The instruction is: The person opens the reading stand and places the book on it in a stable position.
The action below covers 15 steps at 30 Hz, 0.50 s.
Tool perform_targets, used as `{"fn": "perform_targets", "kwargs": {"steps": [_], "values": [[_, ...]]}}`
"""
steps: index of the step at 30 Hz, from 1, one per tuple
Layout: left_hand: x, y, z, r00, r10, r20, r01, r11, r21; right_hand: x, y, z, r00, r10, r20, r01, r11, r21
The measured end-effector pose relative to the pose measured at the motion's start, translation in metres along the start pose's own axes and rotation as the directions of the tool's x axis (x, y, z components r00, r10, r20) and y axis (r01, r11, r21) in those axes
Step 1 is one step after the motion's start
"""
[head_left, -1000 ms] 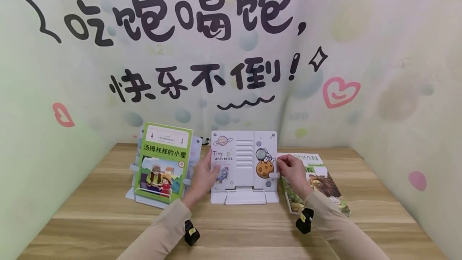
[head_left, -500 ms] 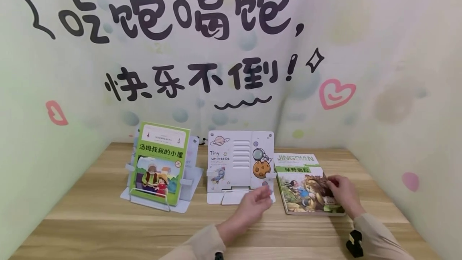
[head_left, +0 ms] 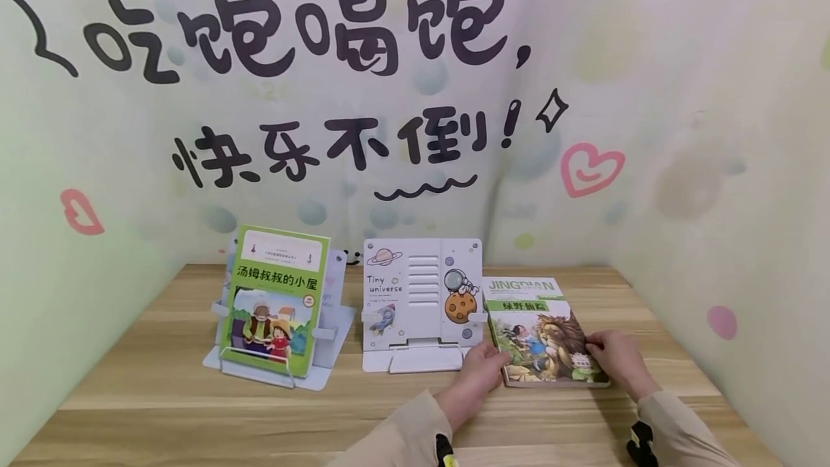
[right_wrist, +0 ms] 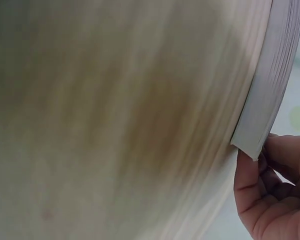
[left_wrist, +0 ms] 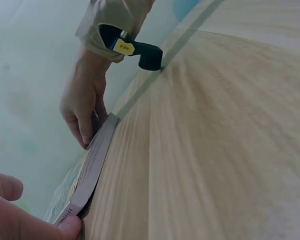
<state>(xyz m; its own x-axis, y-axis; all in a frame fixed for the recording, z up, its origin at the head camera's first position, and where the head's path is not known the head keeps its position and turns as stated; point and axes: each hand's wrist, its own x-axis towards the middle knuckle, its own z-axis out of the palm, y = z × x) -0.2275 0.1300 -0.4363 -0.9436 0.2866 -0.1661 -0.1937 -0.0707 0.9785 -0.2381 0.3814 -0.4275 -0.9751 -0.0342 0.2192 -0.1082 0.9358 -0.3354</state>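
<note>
A paperback storybook (head_left: 545, 341) with a lion on its cover lies flat at the right of the table. My right hand (head_left: 619, 362) holds its right edge; in the right wrist view, fingers and thumb pinch the book's corner (right_wrist: 252, 135). By the near left corner, my left hand (head_left: 473, 380) has a fingertip (left_wrist: 69, 227) touching the spine edge, while its thumb stays apart above the cover. Left of that book stands a white metal book stand (head_left: 424, 308) with an astronaut and rocket print, its ledge bare.
Farther left, a second book stand (head_left: 331, 341) carries a green storybook (head_left: 279, 301) behind its wire holder. A printed cloth wall (head_left: 415, 222) with large black characters closes off the back of the wooden table (head_left: 227, 424).
Both hands have left the astronaut stand and moved right to the lion storybook. The right hand reached the book's right edge first; the left hand has since come to its near left corner.
</note>
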Motion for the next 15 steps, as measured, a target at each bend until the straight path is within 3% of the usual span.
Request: {"fn": "perform_targets", "kwargs": {"steps": [5, 15], "values": [[0.007, 0.001, 0.001, 0.999, -0.042, -0.032, 0.041, 0.999, -0.035, 0.002, -0.001, 0.001, 1.0, 0.0, 0.028, 0.0, 1.0, -0.007], [0.011, 0.001, 0.013, 0.999, 0.032, 0.006, -0.031, 0.995, -0.093, 0.0, 0.011, 0.0, 0.998, -0.021, 0.057, 0.02, 0.999, 0.028]]}}
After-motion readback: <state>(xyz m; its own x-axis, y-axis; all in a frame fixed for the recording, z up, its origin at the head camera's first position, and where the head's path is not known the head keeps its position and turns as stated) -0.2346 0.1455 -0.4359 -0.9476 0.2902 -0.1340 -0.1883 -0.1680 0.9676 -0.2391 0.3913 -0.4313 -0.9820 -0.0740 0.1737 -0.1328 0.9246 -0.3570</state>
